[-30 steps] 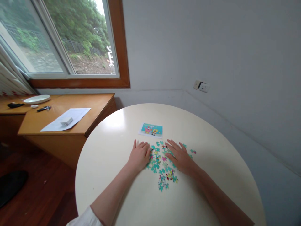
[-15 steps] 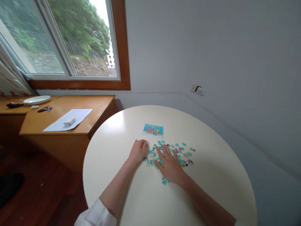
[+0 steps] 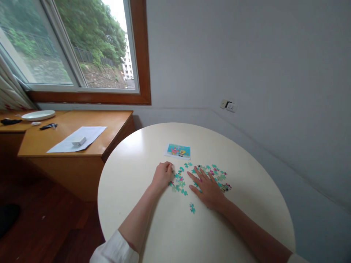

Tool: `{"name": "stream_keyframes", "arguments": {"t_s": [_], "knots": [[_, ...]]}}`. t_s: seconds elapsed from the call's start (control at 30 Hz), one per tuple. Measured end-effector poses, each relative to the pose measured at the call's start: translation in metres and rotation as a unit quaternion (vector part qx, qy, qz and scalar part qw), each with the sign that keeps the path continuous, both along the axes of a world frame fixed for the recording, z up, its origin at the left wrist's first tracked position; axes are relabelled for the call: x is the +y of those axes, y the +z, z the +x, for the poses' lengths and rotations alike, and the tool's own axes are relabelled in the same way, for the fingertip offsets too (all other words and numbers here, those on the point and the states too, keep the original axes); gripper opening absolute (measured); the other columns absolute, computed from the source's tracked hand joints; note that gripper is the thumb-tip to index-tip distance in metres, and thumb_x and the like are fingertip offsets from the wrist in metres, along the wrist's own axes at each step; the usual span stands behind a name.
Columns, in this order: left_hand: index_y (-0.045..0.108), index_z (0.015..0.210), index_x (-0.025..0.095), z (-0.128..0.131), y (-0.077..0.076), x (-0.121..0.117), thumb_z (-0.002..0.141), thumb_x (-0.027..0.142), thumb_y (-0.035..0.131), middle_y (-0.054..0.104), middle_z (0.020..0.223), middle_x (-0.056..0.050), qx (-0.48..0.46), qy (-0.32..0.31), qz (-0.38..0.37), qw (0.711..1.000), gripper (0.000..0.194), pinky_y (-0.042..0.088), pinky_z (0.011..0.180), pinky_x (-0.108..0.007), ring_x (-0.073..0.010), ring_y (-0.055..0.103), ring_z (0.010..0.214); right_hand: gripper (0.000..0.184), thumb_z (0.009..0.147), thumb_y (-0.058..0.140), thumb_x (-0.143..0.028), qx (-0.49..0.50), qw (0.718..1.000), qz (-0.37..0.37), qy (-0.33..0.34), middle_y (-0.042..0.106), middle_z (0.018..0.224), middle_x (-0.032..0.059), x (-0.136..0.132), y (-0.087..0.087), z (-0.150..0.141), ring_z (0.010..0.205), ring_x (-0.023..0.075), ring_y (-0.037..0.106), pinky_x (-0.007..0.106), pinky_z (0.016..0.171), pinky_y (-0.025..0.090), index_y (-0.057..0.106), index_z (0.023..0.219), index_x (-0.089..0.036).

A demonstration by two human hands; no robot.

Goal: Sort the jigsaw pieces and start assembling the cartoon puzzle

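Jigsaw pieces (image 3: 180, 178) are lying scattered, apparently unassembled; the right hand (image 3: 208, 189) is resting splayed over some, the left hand (image 3: 162, 174) curled beside others, grip unclear.

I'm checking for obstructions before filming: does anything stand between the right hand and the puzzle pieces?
Nothing visible does. The right hand is spread directly over some puzzle pieces; the picture card lies beyond them.
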State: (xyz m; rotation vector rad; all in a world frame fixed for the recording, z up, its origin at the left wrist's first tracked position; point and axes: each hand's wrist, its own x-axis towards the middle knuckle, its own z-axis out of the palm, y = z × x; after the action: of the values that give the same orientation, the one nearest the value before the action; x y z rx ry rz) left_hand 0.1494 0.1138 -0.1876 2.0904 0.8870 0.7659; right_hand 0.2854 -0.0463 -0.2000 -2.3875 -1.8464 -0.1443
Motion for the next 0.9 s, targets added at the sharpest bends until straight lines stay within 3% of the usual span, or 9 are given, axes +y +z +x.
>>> {"name": "stream_keyframes", "arguments": {"t_s": [0.17,0.27,0.47,0.6,0.77,0.9], "knots": [[0.064,0.075,0.017,0.001,-0.004,0.005,0.082,0.022,0.041,0.066,0.070,-0.005,-0.052,0.025,-0.062,0.996,0.025,0.042,0.070,-0.029,-0.0173,0.059,0.070,0.052,0.091,0.034,-0.046,0.009,0.999,-0.048,0.001,0.024,0.147,0.0081,-0.002,0.002,0.010,0.134,0.0294,0.021,0.055,0.105,0.021,0.030,0.139,-0.029],[0.064,0.074,0.016,0.001,-0.006,0.010,0.081,0.023,0.041,0.067,0.071,-0.005,-0.088,0.049,-0.078,0.992,0.025,0.042,0.066,-0.028,-0.0178,0.060,0.071,0.054,0.091,0.031,-0.046,0.011,0.999,-0.034,0.003,0.027,0.145,0.0098,0.003,0.004,0.000,0.134,0.0294,0.022,0.057,0.105,0.020,0.027,0.141,-0.023],[0.062,0.070,0.015,0.002,-0.008,0.019,0.077,0.023,0.042,0.065,0.067,-0.005,-0.132,0.071,-0.100,0.984,0.022,0.043,0.066,-0.028,-0.0172,0.060,0.068,0.049,0.094,0.030,-0.039,0.033,0.990,0.019,0.138,0.028,0.145,0.0084,0.025,0.016,-0.046,0.134,0.0255,0.022,0.052,0.108,0.018,0.034,0.138,-0.019],[0.062,0.071,0.015,0.003,-0.010,0.023,0.074,0.021,0.046,0.065,0.066,-0.004,-0.162,0.075,-0.125,0.976,0.017,0.044,0.065,-0.027,-0.0164,0.060,0.065,0.047,0.094,0.029,-0.037,0.059,0.981,0.027,0.182,0.031,0.143,0.0084,0.029,0.021,-0.062,0.134,0.0241,0.023,0.052,0.110,0.016,0.038,0.135,-0.015],[0.063,0.072,0.015,0.000,-0.009,0.025,0.070,0.016,0.051,0.066,0.066,-0.003,-0.157,0.059,-0.123,0.978,0.012,0.044,0.065,-0.025,-0.0148,0.060,0.065,0.042,0.094,0.032,-0.035,0.064,0.980,0.027,0.186,0.040,0.139,0.0069,0.020,0.022,-0.055,0.132,0.0250,0.029,0.053,0.109,0.016,0.047,0.129,-0.018],[0.065,0.073,0.015,-0.002,-0.006,0.023,0.069,0.014,0.055,0.063,0.065,-0.001,-0.101,0.049,-0.070,0.991,0.011,0.042,0.062,-0.024,-0.0125,0.055,0.061,0.040,0.094,0.031,-0.032,0.043,0.983,0.058,0.171,0.041,0.138,0.0076,0.020,0.019,-0.044,0.131,0.0241,0.031,0.052,0.108,0.018,0.047,0.128,-0.019]]}}
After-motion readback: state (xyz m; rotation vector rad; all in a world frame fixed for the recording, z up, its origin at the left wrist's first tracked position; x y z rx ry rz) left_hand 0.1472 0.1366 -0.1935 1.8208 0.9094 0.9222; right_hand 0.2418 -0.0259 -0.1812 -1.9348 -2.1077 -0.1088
